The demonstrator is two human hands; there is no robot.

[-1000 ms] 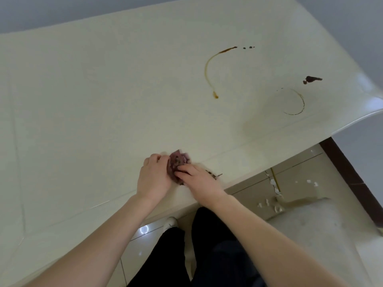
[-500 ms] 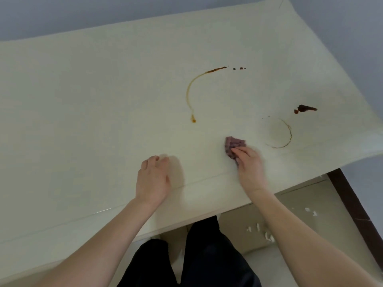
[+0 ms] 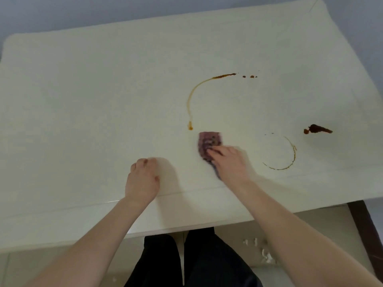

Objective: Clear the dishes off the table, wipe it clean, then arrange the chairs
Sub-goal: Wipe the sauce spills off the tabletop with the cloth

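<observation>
A cream table (image 3: 87, 104) fills most of the view. My right hand (image 3: 230, 164) presses a purple cloth (image 3: 208, 141) flat on the tabletop, just below the lower end of a curved orange-brown streak (image 3: 191, 100). To the right lie a thin brown ring stain (image 3: 290, 154) and a dark brown blob (image 3: 318, 129). Small brown drops (image 3: 249, 76) sit past the streak's far end. My left hand (image 3: 143, 179) rests on the table near the front edge with its fingers curled and nothing in it.
My dark trousers (image 3: 199, 259) show below the table's front edge. White scraps (image 3: 265, 253) lie on the tiled floor at the lower right. A dark brown skirting strip (image 3: 364, 230) runs along the right side.
My right hand has carried the cloth from beside my left hand at the front edge out onto the table, toward the curved streak. My left hand has stayed in place.
</observation>
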